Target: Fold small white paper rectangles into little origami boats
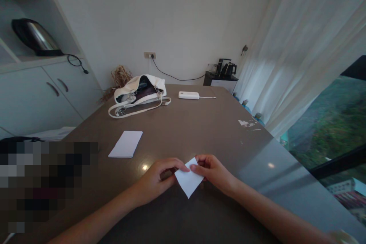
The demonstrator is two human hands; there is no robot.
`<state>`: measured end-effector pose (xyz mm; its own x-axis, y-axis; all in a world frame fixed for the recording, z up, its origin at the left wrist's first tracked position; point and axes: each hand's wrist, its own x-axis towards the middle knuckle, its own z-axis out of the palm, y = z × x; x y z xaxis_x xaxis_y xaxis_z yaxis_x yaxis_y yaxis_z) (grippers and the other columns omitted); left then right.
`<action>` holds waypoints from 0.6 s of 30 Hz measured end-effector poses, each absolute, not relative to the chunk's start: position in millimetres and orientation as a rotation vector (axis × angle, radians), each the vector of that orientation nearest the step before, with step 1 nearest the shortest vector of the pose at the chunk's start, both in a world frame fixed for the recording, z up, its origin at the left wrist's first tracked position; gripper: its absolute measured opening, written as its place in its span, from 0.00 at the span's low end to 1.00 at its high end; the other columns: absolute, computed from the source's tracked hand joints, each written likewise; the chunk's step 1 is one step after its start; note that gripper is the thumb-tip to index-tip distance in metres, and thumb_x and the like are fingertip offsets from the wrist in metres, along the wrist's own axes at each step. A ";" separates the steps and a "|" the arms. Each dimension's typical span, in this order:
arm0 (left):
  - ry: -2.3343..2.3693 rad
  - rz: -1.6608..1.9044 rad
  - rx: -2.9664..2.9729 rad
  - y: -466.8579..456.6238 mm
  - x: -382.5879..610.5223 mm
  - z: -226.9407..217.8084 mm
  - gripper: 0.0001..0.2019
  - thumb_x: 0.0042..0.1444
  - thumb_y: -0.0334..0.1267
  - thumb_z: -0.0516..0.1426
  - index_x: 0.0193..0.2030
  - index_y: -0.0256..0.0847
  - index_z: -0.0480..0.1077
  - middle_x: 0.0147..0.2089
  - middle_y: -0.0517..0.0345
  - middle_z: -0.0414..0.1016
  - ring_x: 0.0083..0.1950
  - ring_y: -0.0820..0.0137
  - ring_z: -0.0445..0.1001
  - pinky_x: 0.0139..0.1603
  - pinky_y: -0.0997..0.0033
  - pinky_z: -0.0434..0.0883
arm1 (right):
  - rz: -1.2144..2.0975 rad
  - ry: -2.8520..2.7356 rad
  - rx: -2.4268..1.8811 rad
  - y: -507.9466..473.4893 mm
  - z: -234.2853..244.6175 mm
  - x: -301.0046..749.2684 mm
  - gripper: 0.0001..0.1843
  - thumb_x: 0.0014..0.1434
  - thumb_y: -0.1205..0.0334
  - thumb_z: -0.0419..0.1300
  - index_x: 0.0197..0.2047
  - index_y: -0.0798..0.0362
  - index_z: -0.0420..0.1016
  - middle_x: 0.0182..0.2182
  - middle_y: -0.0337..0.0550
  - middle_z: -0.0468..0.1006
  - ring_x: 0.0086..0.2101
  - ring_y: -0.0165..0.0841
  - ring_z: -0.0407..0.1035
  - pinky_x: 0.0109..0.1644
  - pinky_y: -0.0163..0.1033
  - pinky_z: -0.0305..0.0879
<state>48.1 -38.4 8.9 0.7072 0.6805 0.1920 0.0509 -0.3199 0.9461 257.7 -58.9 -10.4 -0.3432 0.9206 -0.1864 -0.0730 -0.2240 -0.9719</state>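
Note:
A small piece of white paper (188, 183), kite-like in outline with a point toward me, is held just above the table between my two hands. My left hand (162, 175) grips its left edge, index finger on top and thumb at the side. On the right, my right hand (213, 171) pinches the upper right edge, its thumb lying across the paper's face. The fingers beneath the sheet are partly hidden. Farther off to the left lies a stack of white paper (126, 145), flat on the brown table (177, 129) and apart from both hands.
Toward the back of the table sit an open white handbag (140, 91) with its strap and a white power bank (188, 95) with a short cable. White scraps (247, 123) lie near the right edge. A curtain (274, 45) hangs beyond it. The lower left is pixelated.

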 end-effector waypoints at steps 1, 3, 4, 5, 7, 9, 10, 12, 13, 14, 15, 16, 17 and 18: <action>0.565 0.694 1.845 -38.4 47.9 9.6 0.09 0.59 0.36 0.54 0.43 0.41 0.74 0.41 0.53 0.74 0.43 0.67 0.72 0.44 0.71 0.65 | 1.665 -1.267 -1.092 -59.2 -11.0 257.3 0.20 0.46 0.48 0.67 0.30 0.58 0.72 0.23 0.37 0.72 0.21 0.23 0.64 0.23 0.29 0.56; 0.557 0.674 1.882 -38.4 48.5 9.8 0.08 0.60 0.37 0.55 0.41 0.41 0.75 0.39 0.53 0.73 0.41 0.68 0.72 0.43 0.71 0.65 | 1.620 -1.283 -1.086 -60.0 -12.3 256.2 0.19 0.45 0.49 0.68 0.29 0.58 0.72 0.23 0.38 0.73 0.23 0.24 0.65 0.26 0.30 0.59; 0.559 0.672 1.877 -38.4 49.3 9.2 0.09 0.60 0.39 0.55 0.40 0.40 0.75 0.39 0.54 0.73 0.41 0.69 0.72 0.43 0.71 0.65 | 1.591 -1.290 -1.086 -60.6 -12.9 255.5 0.19 0.45 0.49 0.68 0.29 0.58 0.72 0.23 0.38 0.73 0.23 0.25 0.66 0.27 0.31 0.59; 0.566 0.682 1.854 -38.5 50.5 8.1 0.09 0.59 0.40 0.55 0.39 0.40 0.76 0.38 0.54 0.72 0.40 0.69 0.72 0.42 0.71 0.65 | 1.560 -1.300 -1.092 -61.4 -13.2 254.6 0.19 0.44 0.50 0.69 0.28 0.58 0.72 0.23 0.37 0.73 0.23 0.25 0.66 0.27 0.31 0.59; 0.597 0.726 1.757 -39.0 53.6 4.6 0.10 0.57 0.43 0.57 0.36 0.39 0.76 0.37 0.55 0.70 0.39 0.69 0.71 0.40 0.72 0.65 | 1.509 -1.329 -1.113 -63.7 -13.2 252.3 0.19 0.43 0.50 0.70 0.25 0.57 0.72 0.21 0.36 0.71 0.22 0.24 0.63 0.26 0.30 0.57; 0.631 0.759 1.631 -40.0 57.0 0.3 0.12 0.53 0.46 0.60 0.30 0.37 0.74 0.37 0.56 0.69 0.38 0.70 0.70 0.39 0.72 0.66 | 1.476 -1.356 -1.131 -66.8 -12.8 249.7 0.19 0.42 0.50 0.70 0.23 0.57 0.71 0.19 0.35 0.69 0.21 0.24 0.61 0.25 0.30 0.56; 0.642 0.761 1.573 -40.6 58.6 -1.9 0.13 0.51 0.47 0.62 0.28 0.37 0.73 0.37 0.56 0.69 0.38 0.70 0.70 0.39 0.72 0.66 | 1.464 -1.369 -1.132 -68.3 -12.6 248.4 0.19 0.42 0.50 0.71 0.23 0.57 0.71 0.19 0.34 0.69 0.21 0.24 0.61 0.25 0.30 0.55; 0.674 0.737 1.465 -41.6 60.8 -5.6 0.14 0.47 0.46 0.64 0.26 0.36 0.71 0.35 0.56 0.71 0.37 0.70 0.71 0.39 0.72 0.67 | 1.444 -1.386 -1.127 -70.9 -12.4 246.4 0.19 0.42 0.49 0.70 0.23 0.57 0.72 0.19 0.35 0.70 0.21 0.24 0.61 0.25 0.31 0.57; 0.701 0.718 1.414 -42.0 61.5 -6.9 0.14 0.46 0.46 0.65 0.27 0.36 0.70 0.34 0.57 0.72 0.36 0.70 0.71 0.38 0.72 0.67 | 1.437 -1.396 -1.121 -71.7 -12.4 245.7 0.19 0.43 0.48 0.69 0.23 0.57 0.72 0.20 0.36 0.71 0.21 0.25 0.62 0.26 0.31 0.58; 0.732 0.702 1.366 -42.3 61.9 -7.8 0.14 0.45 0.45 0.65 0.28 0.36 0.69 0.32 0.57 0.72 0.34 0.71 0.71 0.37 0.72 0.68 | 1.427 -1.411 -1.115 -72.3 -12.3 245.3 0.19 0.45 0.48 0.68 0.24 0.56 0.73 0.20 0.36 0.71 0.21 0.25 0.62 0.26 0.31 0.58; 0.763 0.690 1.325 -42.6 62.1 -8.2 0.14 0.44 0.44 0.66 0.29 0.36 0.68 0.31 0.59 0.72 0.33 0.71 0.71 0.36 0.72 0.68 | 1.412 -1.431 -1.111 -72.7 -12.1 245.0 0.20 0.46 0.46 0.67 0.24 0.56 0.73 0.20 0.36 0.71 0.22 0.25 0.62 0.27 0.32 0.59; 0.788 0.684 1.294 -42.7 62.1 -8.2 0.15 0.43 0.42 0.67 0.30 0.36 0.68 0.30 0.60 0.72 0.32 0.72 0.71 0.35 0.73 0.68 | 1.386 -1.446 -1.109 -72.9 -11.6 244.9 0.21 0.49 0.45 0.65 0.24 0.57 0.73 0.20 0.36 0.70 0.22 0.26 0.62 0.27 0.32 0.58; 0.806 0.687 1.276 -42.7 62.1 -7.9 0.15 0.42 0.41 0.67 0.30 0.36 0.67 0.29 0.61 0.72 0.31 0.73 0.71 0.34 0.74 0.68 | 1.357 -1.456 -1.110 -73.0 -10.9 244.8 0.22 0.51 0.44 0.62 0.23 0.57 0.73 0.19 0.36 0.69 0.21 0.25 0.61 0.26 0.31 0.57; 0.818 0.699 1.268 -42.6 62.1 -7.3 0.15 0.42 0.40 0.67 0.29 0.36 0.67 0.28 0.61 0.71 0.30 0.74 0.70 0.34 0.75 0.68 | 1.335 -1.463 -1.112 -73.2 -9.9 244.6 0.23 0.53 0.43 0.60 0.24 0.57 0.73 0.18 0.36 0.69 0.21 0.25 0.61 0.26 0.31 0.56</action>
<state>62.1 -42.6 -7.3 0.5427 0.8283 -0.1395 -0.0091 0.1719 0.9851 244.6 -73.2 -9.9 -0.2503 0.9680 0.0188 0.0693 0.0373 -0.9969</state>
